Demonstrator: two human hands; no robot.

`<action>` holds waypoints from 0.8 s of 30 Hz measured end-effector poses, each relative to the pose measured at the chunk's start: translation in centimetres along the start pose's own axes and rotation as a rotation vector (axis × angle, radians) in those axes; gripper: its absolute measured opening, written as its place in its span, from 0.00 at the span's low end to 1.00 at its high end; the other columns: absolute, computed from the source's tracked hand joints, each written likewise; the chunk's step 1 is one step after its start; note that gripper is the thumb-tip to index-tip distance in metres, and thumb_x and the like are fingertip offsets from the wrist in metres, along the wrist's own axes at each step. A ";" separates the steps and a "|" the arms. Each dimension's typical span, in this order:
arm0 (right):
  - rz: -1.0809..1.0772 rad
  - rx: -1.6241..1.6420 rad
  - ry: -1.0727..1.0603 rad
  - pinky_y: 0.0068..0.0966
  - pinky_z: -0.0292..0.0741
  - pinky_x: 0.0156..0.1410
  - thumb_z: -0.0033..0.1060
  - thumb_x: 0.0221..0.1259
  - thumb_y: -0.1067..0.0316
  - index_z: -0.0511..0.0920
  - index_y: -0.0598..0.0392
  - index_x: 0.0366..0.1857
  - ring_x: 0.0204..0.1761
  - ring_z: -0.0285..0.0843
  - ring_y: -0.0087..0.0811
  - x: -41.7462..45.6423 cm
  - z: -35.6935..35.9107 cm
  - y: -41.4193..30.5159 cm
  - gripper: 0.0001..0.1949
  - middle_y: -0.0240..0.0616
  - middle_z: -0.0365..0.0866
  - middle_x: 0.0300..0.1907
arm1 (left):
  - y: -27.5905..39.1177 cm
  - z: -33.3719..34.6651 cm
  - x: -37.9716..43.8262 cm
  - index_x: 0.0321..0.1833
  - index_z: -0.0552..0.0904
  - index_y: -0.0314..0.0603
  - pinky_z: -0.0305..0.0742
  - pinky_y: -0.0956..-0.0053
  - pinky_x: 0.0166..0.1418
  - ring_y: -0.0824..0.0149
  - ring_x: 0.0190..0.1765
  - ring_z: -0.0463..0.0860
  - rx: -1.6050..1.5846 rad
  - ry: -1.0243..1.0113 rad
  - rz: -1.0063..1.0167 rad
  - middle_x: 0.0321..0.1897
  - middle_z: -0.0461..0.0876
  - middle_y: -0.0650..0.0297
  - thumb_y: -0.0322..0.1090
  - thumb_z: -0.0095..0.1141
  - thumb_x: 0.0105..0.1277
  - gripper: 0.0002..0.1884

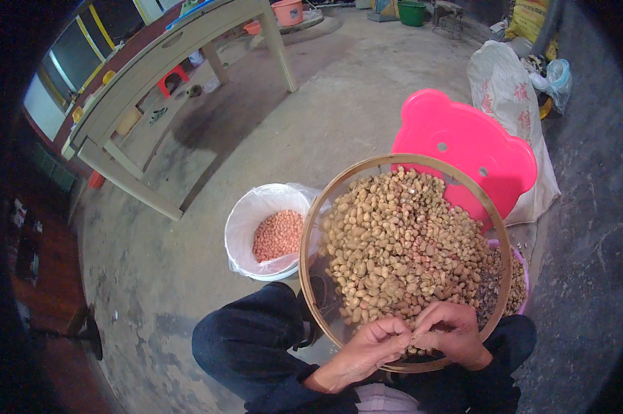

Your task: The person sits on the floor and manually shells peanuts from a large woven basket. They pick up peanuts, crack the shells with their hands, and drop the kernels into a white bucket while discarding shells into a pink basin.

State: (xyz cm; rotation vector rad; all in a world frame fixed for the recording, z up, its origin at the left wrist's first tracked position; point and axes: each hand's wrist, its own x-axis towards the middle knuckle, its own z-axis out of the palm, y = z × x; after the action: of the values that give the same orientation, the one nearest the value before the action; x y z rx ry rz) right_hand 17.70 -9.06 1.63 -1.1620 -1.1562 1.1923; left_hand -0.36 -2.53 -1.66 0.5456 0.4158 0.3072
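Note:
Both hands meet over the near edge of a round sieve (pixel 310 290) with a bamboo-like rim and a see-through mesh bottom. Unshelled peanuts (pixel 389 243) are heaped in it, with a few reddish kernels among them. My left hand (pixel 376 344) and my right hand (pixel 448 331) pinch a small peanut between their fingertips, mostly hidden by the fingers. Left of the sieve stands a white bucket (pixel 239 233) lined with a clear plastic bag, holding shelled pink peanut kernels (pixel 277 235). Partly under the sieve's right side, a purple-rimmed basin (pixel 523 274) contains broken shells (pixel 513 290).
A pink stool (pixel 461 129) with a bear-shaped seat stands under the sieve's far side. Behind it leans a white woven sack (pixel 502 77) bearing red writing. A wooden table (pixel 187 46) is at the upper left. Farther back are an orange bucket (pixel 288 12) and a green bucket (pixel 411 13).

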 end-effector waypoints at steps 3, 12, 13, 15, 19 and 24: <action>0.097 0.177 0.043 0.22 0.75 0.39 0.69 0.52 0.78 0.82 0.59 0.32 0.35 0.80 0.25 -0.2 0.2 0.4 0.06 0.37 0.82 0.33 | -0.3 -0.3 -0.1 0.42 0.78 0.41 0.55 0.88 0.27 0.82 0.27 0.65 -0.067 -0.027 0.001 0.29 0.72 0.73 0.35 0.54 0.72 0.06; 0.077 0.216 0.044 0.22 0.76 0.38 0.68 0.53 0.78 0.81 0.61 0.34 0.34 0.79 0.25 -0.4 -0.1 0.1 0.06 0.38 0.81 0.35 | -0.4 -0.7 0.1 0.48 0.78 0.37 0.60 0.89 0.28 0.82 0.27 0.66 -0.153 -0.109 -0.085 0.29 0.72 0.71 0.35 0.52 0.73 0.09; 0.101 0.253 0.042 0.21 0.76 0.38 0.68 0.54 0.78 0.81 0.61 0.34 0.34 0.79 0.25 -0.4 -0.1 0.0 0.06 0.39 0.81 0.35 | -0.4 -0.7 0.1 0.48 0.78 0.37 0.60 0.90 0.29 0.82 0.28 0.66 -0.182 -0.131 -0.091 0.29 0.72 0.71 0.35 0.51 0.73 0.09; 0.085 0.224 0.038 0.21 0.76 0.37 0.68 0.54 0.78 0.81 0.61 0.35 0.34 0.79 0.25 -0.4 -0.1 -0.2 0.06 0.39 0.81 0.35 | -0.5 -1.0 0.2 0.49 0.77 0.37 0.60 0.90 0.29 0.82 0.28 0.66 -0.209 -0.171 -0.103 0.30 0.72 0.71 0.35 0.51 0.74 0.10; 0.072 0.190 0.050 0.21 0.76 0.38 0.68 0.54 0.77 0.81 0.61 0.35 0.35 0.80 0.25 -0.5 -0.1 -0.4 0.06 0.39 0.81 0.35 | -0.4 -0.5 0.2 0.51 0.76 0.36 0.58 0.89 0.28 0.82 0.27 0.63 -0.250 -0.188 -0.116 0.31 0.71 0.71 0.37 0.49 0.74 0.12; -0.029 0.065 0.022 0.23 0.76 0.41 0.68 0.53 0.77 0.81 0.60 0.34 0.37 0.80 0.26 -0.4 -0.3 -0.5 0.06 0.39 0.82 0.36 | -0.8 -0.8 0.3 0.55 0.73 0.35 0.57 0.88 0.27 0.82 0.26 0.61 -0.294 -0.224 -0.168 0.29 0.68 0.71 0.39 0.45 0.76 0.15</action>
State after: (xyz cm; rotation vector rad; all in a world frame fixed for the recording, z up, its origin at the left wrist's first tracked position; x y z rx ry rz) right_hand 18.03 -9.44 2.07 -1.1034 -1.1066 1.1836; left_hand -0.29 -2.71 -2.79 0.2510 0.1924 0.1392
